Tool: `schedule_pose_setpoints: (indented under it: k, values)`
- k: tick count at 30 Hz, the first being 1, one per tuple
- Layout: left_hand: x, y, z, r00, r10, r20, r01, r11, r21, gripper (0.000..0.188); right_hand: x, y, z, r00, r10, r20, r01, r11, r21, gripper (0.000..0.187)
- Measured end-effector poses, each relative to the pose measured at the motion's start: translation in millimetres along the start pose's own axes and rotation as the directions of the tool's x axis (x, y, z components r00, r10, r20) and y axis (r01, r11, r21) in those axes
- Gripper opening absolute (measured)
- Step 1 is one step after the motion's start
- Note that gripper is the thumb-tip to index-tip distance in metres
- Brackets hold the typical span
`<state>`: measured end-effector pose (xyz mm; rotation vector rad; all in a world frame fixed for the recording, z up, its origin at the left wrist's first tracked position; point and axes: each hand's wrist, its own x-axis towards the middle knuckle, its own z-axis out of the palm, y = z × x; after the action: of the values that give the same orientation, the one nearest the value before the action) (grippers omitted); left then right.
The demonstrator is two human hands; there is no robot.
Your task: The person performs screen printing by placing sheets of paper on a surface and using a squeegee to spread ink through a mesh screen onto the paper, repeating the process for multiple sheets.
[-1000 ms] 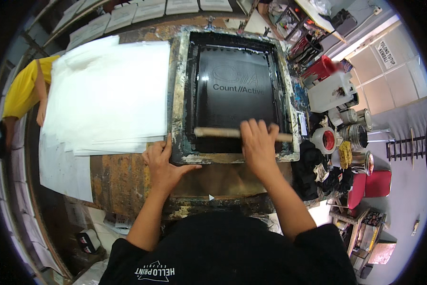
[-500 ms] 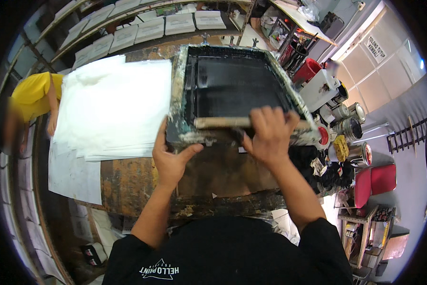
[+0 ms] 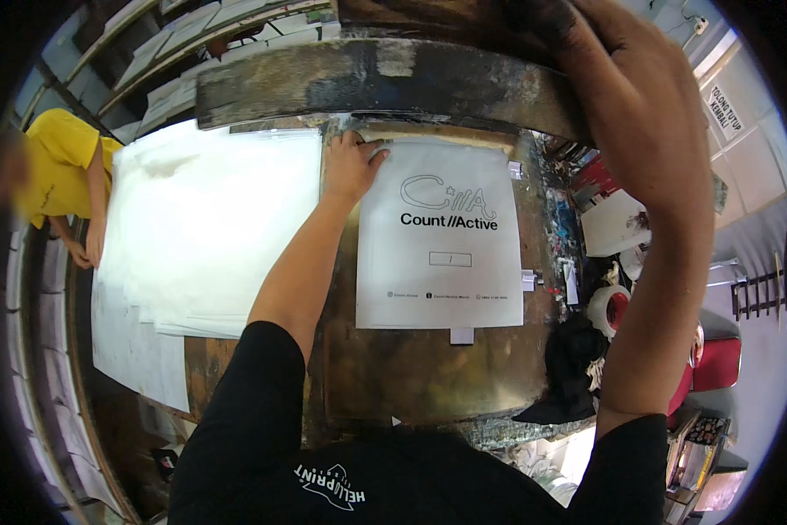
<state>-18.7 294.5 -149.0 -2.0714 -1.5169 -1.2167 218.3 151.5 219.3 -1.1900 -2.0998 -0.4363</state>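
A white sheet (image 3: 437, 271) with black print lies flat on the brown board (image 3: 428, 376) in front of me. My left hand (image 3: 351, 168) is at its far left corner, thumb and forefinger closed on the edge. Overhead at the far right, my right hand (image 3: 625, 105) grips the raised wooden frame of a printing screen (image 3: 393, 83), tilted up off the board. Dark ink stains the thumb. The fingertips pass out of view at the top, so whether the hand also holds the squeegee is hidden.
Left of the board lies a stack of white sheets (image 3: 218, 236). Small white tabs (image 3: 530, 280) sit by the printed sheet's right edge. Black cloth (image 3: 573, 363) and a tape roll (image 3: 611, 311) lie at right. A co-worker in a yellow shirt (image 3: 65, 166) stands at left; shelves line the back.
The screen has swung up from the board, baring the printed sheet. My right hand has gone up with it from the squeegee pull; my left hand has moved from the frame to the sheet's corner.
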Motion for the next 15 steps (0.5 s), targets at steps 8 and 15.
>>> schedule_pose_setpoints:
  k: [8, 15]
  values:
    - [-28.4, 10.6, -133.2, 0.867, -0.424, 0.263, 0.486, 0.837, -0.253, 0.019, 12.9, -14.4, -25.5, 0.912, 0.267, 0.312, -0.339, 0.918, 0.206, 0.059]
    - [-173.9, -38.5, -301.8, 0.585, -0.804, -0.110, 0.793, 0.595, -0.129, 0.025, -35.3, 17.8, 3.6, 0.993, 0.004, 0.116, -0.012, 0.998, 0.069, 0.057]
